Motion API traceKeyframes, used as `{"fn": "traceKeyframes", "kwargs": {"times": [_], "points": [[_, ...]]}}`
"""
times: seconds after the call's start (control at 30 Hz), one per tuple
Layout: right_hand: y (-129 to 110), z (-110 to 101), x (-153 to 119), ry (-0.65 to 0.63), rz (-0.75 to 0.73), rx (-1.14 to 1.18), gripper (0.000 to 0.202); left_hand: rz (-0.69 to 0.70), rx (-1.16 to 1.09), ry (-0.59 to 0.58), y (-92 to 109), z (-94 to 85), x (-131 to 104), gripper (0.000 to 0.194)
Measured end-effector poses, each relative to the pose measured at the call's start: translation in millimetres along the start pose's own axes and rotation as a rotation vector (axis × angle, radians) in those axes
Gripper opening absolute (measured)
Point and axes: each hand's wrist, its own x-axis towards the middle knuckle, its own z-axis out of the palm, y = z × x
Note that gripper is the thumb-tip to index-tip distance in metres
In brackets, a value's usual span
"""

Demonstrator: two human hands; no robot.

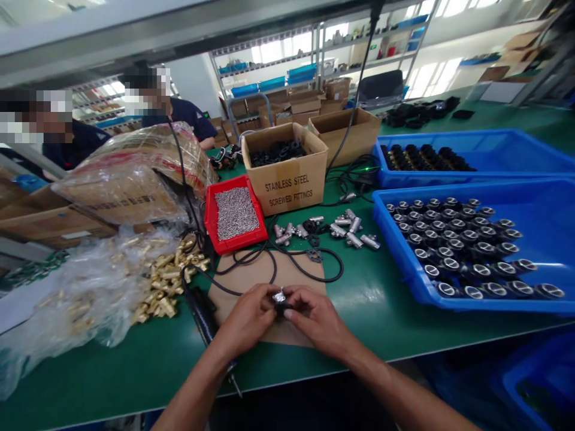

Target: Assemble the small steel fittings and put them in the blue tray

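Observation:
A small silver and black fitting (280,301) is held between my two hands over a brown cardboard sheet (287,272). My left hand (255,314) grips its left side with the fingers pinched. On the other side, my right hand (313,311) closes its thumb and fingers on the same fitting. A black power screwdriver (204,317) with a cable lies just left of my left hand, its tip near the table's front edge. Beyond my hands, several silver fittings (345,227) lie loose, beside a red tray (236,214) full of small metal screws.
Brass fittings (166,278) and plastic bags (81,293) cover the left. A labelled cardboard box (287,179) stands behind. Blue trays (543,233) of black parts stand on the right. Black cables (323,278) loop behind my hands. Two people (191,120) are at the back left.

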Motion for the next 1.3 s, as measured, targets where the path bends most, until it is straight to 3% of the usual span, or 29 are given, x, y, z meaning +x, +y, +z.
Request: {"fn": "traceKeyframes", "kwargs": {"times": [0.1, 0.23, 0.4, 0.47, 0.57, 0.77, 0.9, 1.0, 1.13, 1.3], "points": [[1.7, 5.3, 4.3, -0.003, -0.038, -0.098, 0.004, -0.002, -0.201, -0.023, -2.9, -3.0, -10.3, 0.037], [4.2, 8.2, 11.8, -0.030, -0.084, -0.251, 0.014, 0.067, -0.216, 0.083, -11.6, 1.2, -10.9, 0.018], [0.1, 1.3, 26.5, -0.238, -0.151, -0.442, 0.061, 0.023, -0.230, 0.089, -24.8, 6.0, -7.5, 0.010], [-1.5, -1.2, 32.8, -0.328, -0.189, -0.513, 0.057, -0.005, -0.230, 0.069, -26.4, 4.4, -8.6, 0.010], [-1.8, -3.7, 40.2, -0.342, -0.168, -0.585, 0.050, -0.003, -0.154, 0.072, -22.9, -2.5, -11.3, 0.011], [-5.7, -16.7, 47.0, -0.439, -0.144, -0.592, 0.050, 0.011, -0.034, 0.169, -14.8, -17.1, -15.4, 0.012], [-8.5, -23.4, 48.7, -0.507, -0.135, -0.566, 0.052, -0.107, -0.241, 0.148, -18.5, -8.7, -14.8, 0.016], [-5.3, -17.8, 47.0, -0.475, -0.101, -0.553, 0.046, -0.167, -0.386, 0.141, -20.4, 3.0, -12.3, 0.019], [2.7, -4.2, 42.0, -0.396, -0.125, -0.546, 0.048, -0.193, -0.333, 0.187, -19.8, 12.9, -10.6, 0.018], [9.5, 0.2, 41.1, -0.371, -0.135, -0.531, 0.052, -0.187, -0.302, 0.181, -21.1, 12.1, -14.2, 0.017]]}}
